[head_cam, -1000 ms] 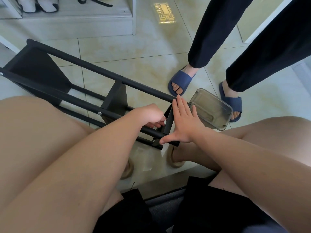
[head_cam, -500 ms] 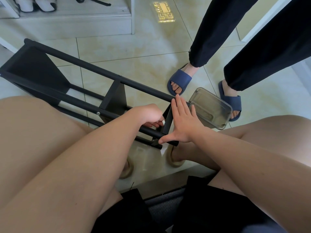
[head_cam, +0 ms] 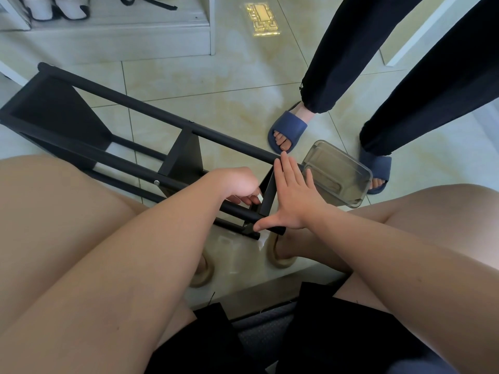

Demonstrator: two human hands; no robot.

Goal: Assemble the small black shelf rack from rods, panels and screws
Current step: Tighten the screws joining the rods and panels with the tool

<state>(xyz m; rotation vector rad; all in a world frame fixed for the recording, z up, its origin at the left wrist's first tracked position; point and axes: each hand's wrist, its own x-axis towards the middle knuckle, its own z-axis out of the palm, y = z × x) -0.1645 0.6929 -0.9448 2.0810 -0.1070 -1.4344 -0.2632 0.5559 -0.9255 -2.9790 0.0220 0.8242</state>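
Observation:
The black shelf rack [head_cam: 151,114] lies on its side on the tiled floor, rods running from upper left to centre. Three black panels sit between the rods: one at the far left [head_cam: 54,114], one in the middle [head_cam: 186,157], one at the near end [head_cam: 268,193]. My left hand [head_cam: 237,184] curls its fingers around the lower front rod just left of the end panel. My right hand [head_cam: 293,195] lies flat with straight fingers against the end panel's outer face, thumb stretched along the rod tip. A silver screw head [head_cam: 156,182] shows on the front rod.
A clear plastic container [head_cam: 337,174] lies on the floor just right of the rack's end. A person in dark trousers and blue slippers [head_cam: 287,128] stands beyond it. My knees flank the rack. A white shoe shelf [head_cam: 108,36] stands at the back left.
The hands and the rack stay where they were. The view has drifted very slightly.

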